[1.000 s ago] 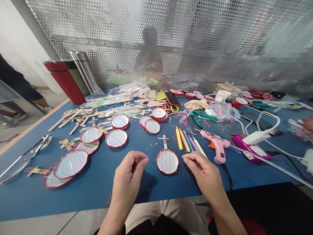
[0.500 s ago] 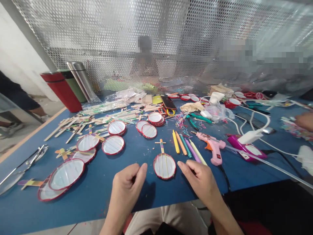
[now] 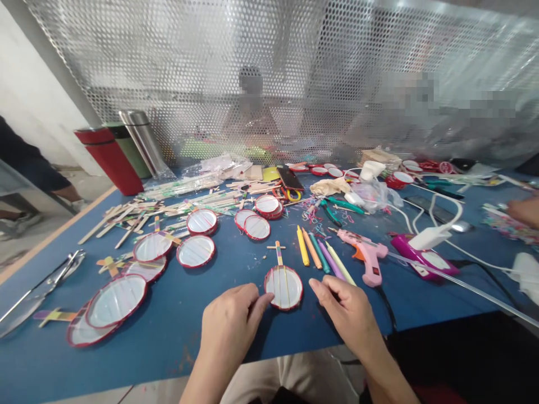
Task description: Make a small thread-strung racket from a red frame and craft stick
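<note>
A toy banjo [image 3: 284,287], made of a round white disc with a red rim, yellowish strings and a craft-stick neck with a crosspiece, lies flat on the blue table in front of me. My left hand [image 3: 233,314] is closed with fingers curled, its thumb tip at the disc's left rim; I cannot tell whether it presses on it. Right of the disc and apart from it, my right hand [image 3: 343,308] is also closed, thumb against the curled fingers, with nothing seen in it. Several coloured markers [image 3: 312,252] lie just beyond that hand.
A pink glue gun [image 3: 367,252] rests at the right beside a purple device [image 3: 423,255] and white cables. More red-rimmed discs [image 3: 196,251] lie at the left. Behind them are loose craft sticks [image 3: 126,219], scissors [image 3: 292,194], pliers [image 3: 330,210] and bottles [image 3: 112,163]. Another person's hand [image 3: 522,213] is at far right.
My left hand has moved right and its thumb has come to the disc's rim. My right hand has barely shifted. The banjo lies where it was.
</note>
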`<control>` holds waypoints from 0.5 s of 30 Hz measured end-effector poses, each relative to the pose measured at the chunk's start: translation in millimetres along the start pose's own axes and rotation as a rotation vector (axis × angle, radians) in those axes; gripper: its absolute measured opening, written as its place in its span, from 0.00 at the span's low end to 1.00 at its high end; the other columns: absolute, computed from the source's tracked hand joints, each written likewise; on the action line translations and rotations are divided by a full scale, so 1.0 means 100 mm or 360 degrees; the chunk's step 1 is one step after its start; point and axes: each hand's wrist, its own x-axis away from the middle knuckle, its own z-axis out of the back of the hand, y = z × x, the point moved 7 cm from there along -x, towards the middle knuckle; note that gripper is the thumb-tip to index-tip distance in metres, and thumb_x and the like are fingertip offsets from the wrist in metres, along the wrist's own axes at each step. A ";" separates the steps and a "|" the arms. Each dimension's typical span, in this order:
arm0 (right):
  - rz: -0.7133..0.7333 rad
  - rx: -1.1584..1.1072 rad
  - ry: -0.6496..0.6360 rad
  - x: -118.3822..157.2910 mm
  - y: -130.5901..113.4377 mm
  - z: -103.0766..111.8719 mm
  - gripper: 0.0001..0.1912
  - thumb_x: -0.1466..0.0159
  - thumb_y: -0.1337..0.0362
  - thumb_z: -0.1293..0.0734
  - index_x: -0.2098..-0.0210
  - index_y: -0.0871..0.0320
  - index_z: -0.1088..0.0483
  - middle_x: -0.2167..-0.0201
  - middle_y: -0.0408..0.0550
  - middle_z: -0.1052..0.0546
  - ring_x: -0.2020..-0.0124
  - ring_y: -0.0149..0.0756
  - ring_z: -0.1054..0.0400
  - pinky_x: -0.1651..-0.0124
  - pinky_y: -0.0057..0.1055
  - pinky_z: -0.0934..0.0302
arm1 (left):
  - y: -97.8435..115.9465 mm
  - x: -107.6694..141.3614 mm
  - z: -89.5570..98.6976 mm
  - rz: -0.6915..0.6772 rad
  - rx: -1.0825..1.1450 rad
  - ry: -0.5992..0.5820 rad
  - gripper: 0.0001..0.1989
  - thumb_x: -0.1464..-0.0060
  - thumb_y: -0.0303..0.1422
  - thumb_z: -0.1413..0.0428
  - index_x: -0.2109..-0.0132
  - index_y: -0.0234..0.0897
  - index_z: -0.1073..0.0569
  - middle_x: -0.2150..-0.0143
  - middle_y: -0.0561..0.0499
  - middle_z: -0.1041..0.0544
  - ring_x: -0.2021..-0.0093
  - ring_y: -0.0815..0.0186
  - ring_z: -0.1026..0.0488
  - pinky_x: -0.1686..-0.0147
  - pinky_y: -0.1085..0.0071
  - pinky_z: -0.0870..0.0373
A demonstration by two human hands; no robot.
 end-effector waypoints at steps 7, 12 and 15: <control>0.0052 0.0024 0.0022 0.01 -0.02 0.01 0.24 0.35 0.53 0.41 0.83 0.56 0.50 0.85 0.37 0.47 0.82 0.26 0.50 0.79 0.23 0.53 | 0.03 0.00 -0.01 -0.0054 -0.0028 -0.0011 0.19 0.37 0.43 0.53 0.73 0.41 0.30 0.73 0.53 0.23 0.69 0.64 0.25 0.74 0.73 0.46; 0.0070 0.0039 0.0019 0.01 -0.03 0.01 0.24 0.35 0.53 0.41 0.83 0.56 0.49 0.85 0.37 0.46 0.82 0.26 0.49 0.79 0.23 0.53 | 0.01 0.01 -0.01 -0.0045 -0.0046 0.0017 0.19 0.36 0.42 0.56 0.72 0.41 0.31 0.72 0.53 0.23 0.69 0.64 0.25 0.74 0.73 0.46; 0.0075 0.0046 0.0018 0.00 -0.03 0.01 0.24 0.34 0.52 0.42 0.83 0.56 0.48 0.86 0.37 0.45 0.83 0.26 0.48 0.79 0.24 0.52 | 0.00 0.01 -0.03 -0.0030 -0.0085 0.0022 0.18 0.35 0.41 0.57 0.71 0.41 0.31 0.72 0.53 0.23 0.70 0.65 0.25 0.76 0.73 0.46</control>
